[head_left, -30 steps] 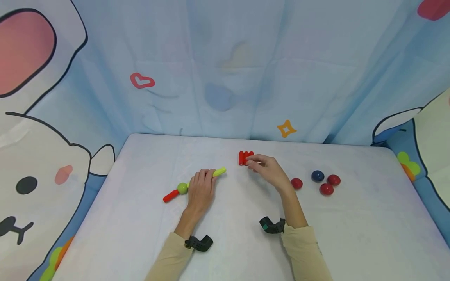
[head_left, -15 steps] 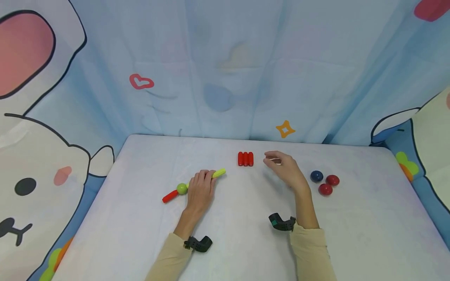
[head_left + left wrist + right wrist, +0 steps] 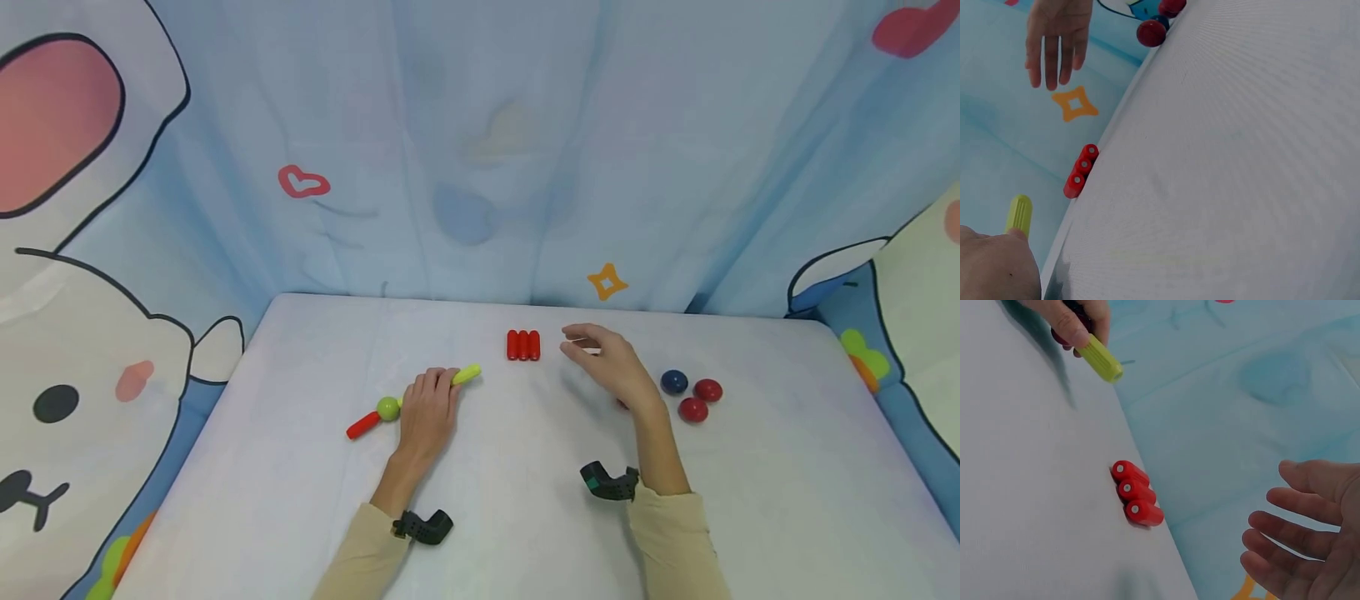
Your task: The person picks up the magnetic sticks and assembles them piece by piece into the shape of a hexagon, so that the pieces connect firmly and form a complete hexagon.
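My left hand point(image 3: 427, 417) grips a yellow-green magnetic rod point(image 3: 467, 374), whose tip sticks out past the fingers. Toward its other end are a green ball point(image 3: 387, 408) and a red rod point(image 3: 363, 426) in the same line. In the right wrist view something dark and red shows under that hand, its kind hidden. Three red magnetic rods point(image 3: 523, 345) stand side by side, with metal discs at their ends in both wrist views. To their right, my right hand point(image 3: 611, 362) hovers with relaxed, spread fingers and holds nothing.
Right of my right hand lie a dark blue ball point(image 3: 674, 382) and two red balls point(image 3: 693, 409). Another red ball point(image 3: 622, 405) is mostly hidden behind the right wrist. The white-covered table point(image 3: 510, 500) ends at a blue patterned curtain point(image 3: 495, 150).
My right hand has drawn back to the right from beside the three red rods, now fully visible, and covers most of one red ball. The left hand keeps its place and grip.
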{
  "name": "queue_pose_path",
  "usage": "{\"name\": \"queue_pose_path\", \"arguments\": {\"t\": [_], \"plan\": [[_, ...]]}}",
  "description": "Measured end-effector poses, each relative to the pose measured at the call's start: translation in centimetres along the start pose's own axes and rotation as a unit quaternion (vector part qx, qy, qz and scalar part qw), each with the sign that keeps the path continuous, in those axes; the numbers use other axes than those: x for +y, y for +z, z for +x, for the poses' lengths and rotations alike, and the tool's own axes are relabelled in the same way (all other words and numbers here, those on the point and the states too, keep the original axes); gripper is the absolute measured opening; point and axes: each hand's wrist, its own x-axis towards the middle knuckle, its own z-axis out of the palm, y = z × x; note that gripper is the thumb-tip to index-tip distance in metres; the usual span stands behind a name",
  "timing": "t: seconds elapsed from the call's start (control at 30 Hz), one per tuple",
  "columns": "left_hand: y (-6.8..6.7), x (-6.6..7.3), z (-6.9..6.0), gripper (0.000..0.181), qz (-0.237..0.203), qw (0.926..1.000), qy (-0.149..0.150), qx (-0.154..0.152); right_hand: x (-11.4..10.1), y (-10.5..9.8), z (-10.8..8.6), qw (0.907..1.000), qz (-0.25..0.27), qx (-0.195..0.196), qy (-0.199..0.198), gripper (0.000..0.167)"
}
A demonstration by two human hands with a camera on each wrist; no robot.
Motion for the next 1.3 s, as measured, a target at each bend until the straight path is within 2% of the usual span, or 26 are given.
{"name": "queue_pose_path", "arguments": {"t": [0.17,0.27,0.37,0.53,0.67,1.03,1.3], "plan": [[0.0,0.0,-0.2,0.025,0.0,1.0,-0.004,-0.008,0.9,-1.3,-0.9,0.9993,-0.012,0.009,-0.034,0.047],[0.0,0.0,-0.2,0.026,-0.003,0.9999,-0.006,-0.014,2.2,-2.7,-1.6,0.9979,-0.022,0.017,-0.059,0.048],[0.0,0.0,-0.2,0.026,-0.004,0.9998,-0.006,-0.021,3.9,-4.3,-2.5,0.9965,-0.048,0.013,-0.067,0.049],[-0.1,-0.2,-0.2,0.027,-0.005,0.9994,-0.009,-0.032,6.5,-6.7,-3.3,0.9935,-0.107,-0.029,-0.027,0.056],[-0.1,0.0,-0.1,0.027,-0.011,0.9992,-0.014,-0.037,7.6,-7.6,-3.4,0.9902,-0.133,-0.041,-0.004,0.056],[0.1,0.0,0.0,0.027,-0.011,0.9997,-0.004,-0.022,8.7,-7.8,-3.4,0.9873,-0.138,-0.065,0.045,0.058],[0.0,0.0,-0.1,0.026,-0.009,0.9999,-0.001,-0.009,9.7,-7.8,-3.5,0.9866,-0.139,-0.071,0.049,0.058]]}}
